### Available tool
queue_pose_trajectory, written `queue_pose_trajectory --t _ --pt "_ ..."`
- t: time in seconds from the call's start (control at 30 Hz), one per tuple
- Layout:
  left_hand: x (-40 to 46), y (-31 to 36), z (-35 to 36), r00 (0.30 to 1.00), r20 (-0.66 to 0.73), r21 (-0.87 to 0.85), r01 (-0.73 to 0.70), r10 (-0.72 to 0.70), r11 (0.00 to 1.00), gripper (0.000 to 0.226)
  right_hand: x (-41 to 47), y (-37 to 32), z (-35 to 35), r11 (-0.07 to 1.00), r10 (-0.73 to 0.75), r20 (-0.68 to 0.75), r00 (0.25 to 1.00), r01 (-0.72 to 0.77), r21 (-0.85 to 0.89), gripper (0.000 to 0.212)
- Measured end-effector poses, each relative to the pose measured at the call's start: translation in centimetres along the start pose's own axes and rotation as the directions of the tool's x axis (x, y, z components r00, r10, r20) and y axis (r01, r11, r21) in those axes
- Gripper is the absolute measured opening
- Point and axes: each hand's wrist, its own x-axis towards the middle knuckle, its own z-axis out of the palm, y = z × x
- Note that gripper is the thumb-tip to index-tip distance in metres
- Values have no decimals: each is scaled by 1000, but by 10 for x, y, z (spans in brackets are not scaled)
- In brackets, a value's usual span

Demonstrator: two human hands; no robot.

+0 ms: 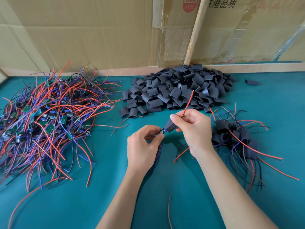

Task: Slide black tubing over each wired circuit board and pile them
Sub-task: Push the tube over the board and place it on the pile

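Red round stamp (190,4) "360 PCS", perhaps, and black "港品质" print (221,4) on the cardboard wall (99,30).

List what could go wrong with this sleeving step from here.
1. The red wire sticks up out of the black tube in the right hand; it may snag or bend.
2. The left hand pinches only the board end, so it may slip.

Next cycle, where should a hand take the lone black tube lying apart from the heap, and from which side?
Pinch the lone black tube across its flattened faces near the middle, coming from above. It lies flat on the green mat, right of the tubing heap, with bare mat around it, so nothing blocks the fingers.
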Motion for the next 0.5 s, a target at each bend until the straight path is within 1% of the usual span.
queue_pose_trajectory --t 0.07,0.13,0.23,0.3,0.5 --pt "0 -1 0 1000 -8 -14 2 -2 1000 19 -3 2 4 1000 3 31 1000 -3 -14 12" --pt "0 -2 -1 999 -16 -56 33 -34 998 20 -6 2 9 1000 13 42 999 -12 -14 12" --pt "-1 -3 0 998 20 -87 65 -64 994 31 -5 2 9 1000 26 13 1000 -26 7 13" --pt "-1 -2 0 999 23 -76 47 -45 996 34 -5 2 8 998 49 19 999 -49 30 13" --pt "-2 -2 -1 1000 -3 14 1 -1 1000 27 -10 1 12 995 89 136 987 -93 28 20"
